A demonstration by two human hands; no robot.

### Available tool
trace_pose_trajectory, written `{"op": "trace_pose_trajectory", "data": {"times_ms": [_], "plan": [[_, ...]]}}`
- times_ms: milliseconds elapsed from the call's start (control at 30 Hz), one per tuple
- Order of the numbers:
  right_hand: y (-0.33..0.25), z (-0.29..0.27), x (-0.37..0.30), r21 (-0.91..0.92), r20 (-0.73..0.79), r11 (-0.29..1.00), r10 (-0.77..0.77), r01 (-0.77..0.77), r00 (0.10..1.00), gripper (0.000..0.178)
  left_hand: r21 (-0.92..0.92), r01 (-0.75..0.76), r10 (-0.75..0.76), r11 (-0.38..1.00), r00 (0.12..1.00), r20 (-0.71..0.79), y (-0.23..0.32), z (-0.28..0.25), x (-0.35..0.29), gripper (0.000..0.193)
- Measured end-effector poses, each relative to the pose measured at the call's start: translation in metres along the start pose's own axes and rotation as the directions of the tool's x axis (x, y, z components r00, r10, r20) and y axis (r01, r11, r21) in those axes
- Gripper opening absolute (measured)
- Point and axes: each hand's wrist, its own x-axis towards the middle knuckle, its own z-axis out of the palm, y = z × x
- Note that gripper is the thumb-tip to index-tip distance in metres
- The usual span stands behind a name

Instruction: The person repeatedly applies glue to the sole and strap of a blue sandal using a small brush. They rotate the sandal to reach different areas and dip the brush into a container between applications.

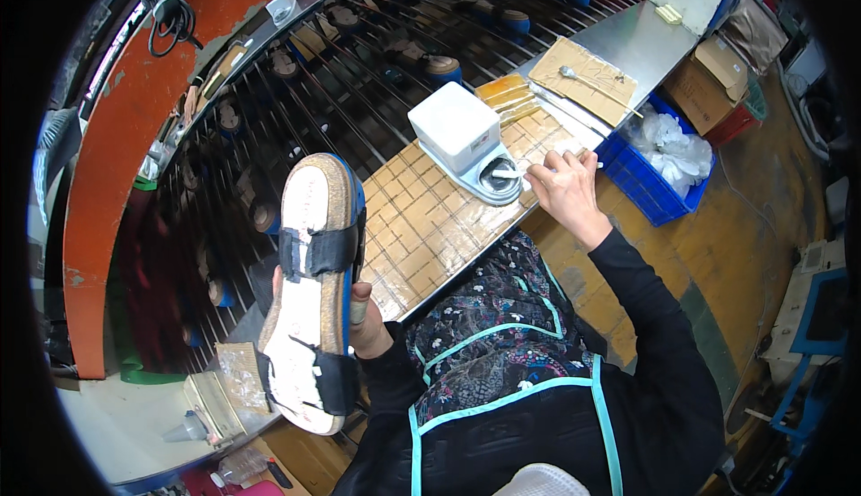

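My left hand is closed around a sandal, which stands tilted with its underside toward me. That underside is whitish, with a brown edge, blue along one side and black straps folded over it. My right hand pinches a thin white-handled brush. The brush's far end reaches into the round cup of a white dispenser with a box-shaped tank; its tip is hidden there. Under the dispenser lies a tan, grid-marked board.
Beyond the board, a rack of metal rods carries several sandals with blue parts. A cardboard piece with a stick lies at the back right. A blue crate with plastic bags stands on the floor. An orange curved panel rises at the left.
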Motion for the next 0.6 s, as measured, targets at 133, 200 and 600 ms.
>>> {"op": "trace_pose_trajectory", "data": {"times_ms": [133,200,600], "plan": [[0.008,-0.001,0.001,0.179,0.232,0.95,0.21,-0.254,0.95,0.017,0.17,-0.172,0.169,0.97,0.985,0.036,0.012,0.014,0.004,0.101],[0.017,0.0,0.001,0.261,0.419,0.856,0.317,-0.447,0.851,0.025,0.237,-0.247,0.22,0.94,0.966,0.135,0.019,0.017,0.006,0.097],[0.024,-0.002,0.006,0.649,0.75,0.02,0.151,-0.76,0.644,0.019,-0.013,0.061,-0.054,0.998,0.949,0.31,-0.038,0.02,-0.019,0.05]]}}
